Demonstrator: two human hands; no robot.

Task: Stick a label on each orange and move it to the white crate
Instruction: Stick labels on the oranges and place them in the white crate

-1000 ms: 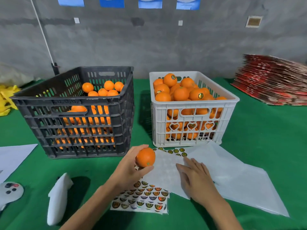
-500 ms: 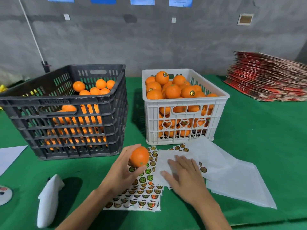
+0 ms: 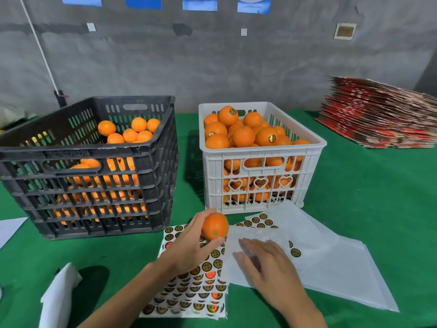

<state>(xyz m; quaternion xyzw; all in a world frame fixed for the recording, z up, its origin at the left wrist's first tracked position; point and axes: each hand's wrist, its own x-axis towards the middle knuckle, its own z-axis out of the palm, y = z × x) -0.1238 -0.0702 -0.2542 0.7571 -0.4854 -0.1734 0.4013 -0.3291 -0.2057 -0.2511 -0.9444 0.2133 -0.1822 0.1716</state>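
Most oranges are already piled in the white crate, some left in the black crate. One orange is gripped by the left hand above the label sheet, unlabeled it seems; the right hand is laid flat, fingers spread, on the used sheets.

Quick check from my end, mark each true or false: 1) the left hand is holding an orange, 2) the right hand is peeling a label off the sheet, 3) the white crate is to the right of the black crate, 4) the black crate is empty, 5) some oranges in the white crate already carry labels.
1) The left hand holds an orange: true.
2) The right hand is peeling a label: false. It lies flat with straight fingers on the white paper.
3) The white crate is right of the black crate: true.
4) The black crate is empty: false. It holds oranges.
5) Some oranges in the white crate carry labels: true.
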